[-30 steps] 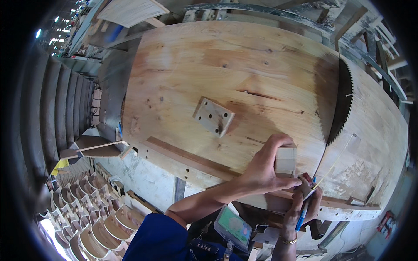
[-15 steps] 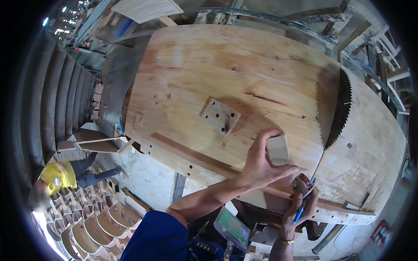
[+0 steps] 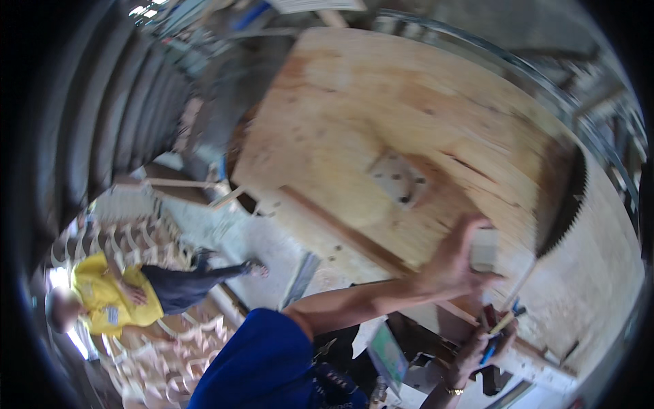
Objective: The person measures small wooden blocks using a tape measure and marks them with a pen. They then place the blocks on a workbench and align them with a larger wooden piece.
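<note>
At the near edge of the plywood worktop (image 3: 381,116), the right hand (image 3: 480,351) is closed around a blue pen and a thin stick (image 3: 507,320), its grip tight on both. Just beyond it, the left hand (image 3: 453,262) reaches across with fingers spread wide, touching a small pale wooden block (image 3: 484,249) that lies on the worktop beside the toothed circular saw blade (image 3: 565,198). Farther up the board sits a square metal plate (image 3: 398,178) with holes, and off to the left a person in a yellow shirt (image 3: 109,296) sits among curved wooden pieces.
</note>
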### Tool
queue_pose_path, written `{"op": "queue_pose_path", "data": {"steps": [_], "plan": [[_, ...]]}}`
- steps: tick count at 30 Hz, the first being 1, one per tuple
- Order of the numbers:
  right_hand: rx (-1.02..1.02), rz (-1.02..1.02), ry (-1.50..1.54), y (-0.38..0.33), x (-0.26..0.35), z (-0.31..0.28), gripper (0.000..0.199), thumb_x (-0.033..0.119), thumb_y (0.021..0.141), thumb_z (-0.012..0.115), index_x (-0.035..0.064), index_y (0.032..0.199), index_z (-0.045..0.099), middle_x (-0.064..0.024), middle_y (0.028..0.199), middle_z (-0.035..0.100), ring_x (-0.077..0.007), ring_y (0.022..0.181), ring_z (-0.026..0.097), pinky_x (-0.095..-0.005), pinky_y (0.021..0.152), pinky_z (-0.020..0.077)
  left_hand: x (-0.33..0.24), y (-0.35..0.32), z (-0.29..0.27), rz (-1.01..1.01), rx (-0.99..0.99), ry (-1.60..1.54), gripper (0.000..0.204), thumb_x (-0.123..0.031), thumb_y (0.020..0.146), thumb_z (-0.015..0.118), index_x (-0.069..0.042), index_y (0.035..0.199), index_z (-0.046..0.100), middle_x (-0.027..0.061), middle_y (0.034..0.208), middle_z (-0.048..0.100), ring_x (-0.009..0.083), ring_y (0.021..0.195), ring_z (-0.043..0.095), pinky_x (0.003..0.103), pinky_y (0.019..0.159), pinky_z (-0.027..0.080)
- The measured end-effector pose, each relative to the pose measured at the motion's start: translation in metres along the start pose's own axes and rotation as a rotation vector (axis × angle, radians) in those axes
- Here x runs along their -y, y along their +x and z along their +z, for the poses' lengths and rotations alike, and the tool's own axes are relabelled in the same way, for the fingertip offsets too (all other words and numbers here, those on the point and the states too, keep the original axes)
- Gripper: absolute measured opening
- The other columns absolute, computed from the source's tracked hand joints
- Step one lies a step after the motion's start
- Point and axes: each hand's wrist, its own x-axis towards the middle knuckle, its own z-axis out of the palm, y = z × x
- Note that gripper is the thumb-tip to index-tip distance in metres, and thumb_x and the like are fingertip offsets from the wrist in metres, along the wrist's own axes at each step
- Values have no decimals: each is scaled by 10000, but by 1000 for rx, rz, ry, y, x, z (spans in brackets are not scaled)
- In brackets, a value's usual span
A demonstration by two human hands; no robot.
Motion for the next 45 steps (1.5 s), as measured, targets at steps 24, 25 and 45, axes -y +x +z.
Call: {"op": "queue_pose_path", "data": {"steps": [24,25,45], "plan": [[106,-184,-120,1,-43,-20,510,484,869,608,18,1062,538,-149,1046,492,-224,854,546,-339,736,478,-1,-5,1,-113,131,-163,831,-196,627,870,-44,1275,371,186,1217,446,352,1110,529,409,927,452],[86,-161,-162,-1,-29,-13,504,478,864,616,11,1043,560,-150,1047,509,-238,876,553,-354,750,479,-1,-6,1,-122,130,-151,828,-208,640,870,-36,1283,377,188,1250,442,338,1152,501,393,965,430],[342,-285,-10,10,1,-10,445,131,782,744,-15,1173,590,-163,1079,578,-309,968,604,-363,797,517,33,-31,16,-8,55,-131,816,-252,691,748,-36,1352,321,157,1262,448,280,1102,493,409,917,458]]}}
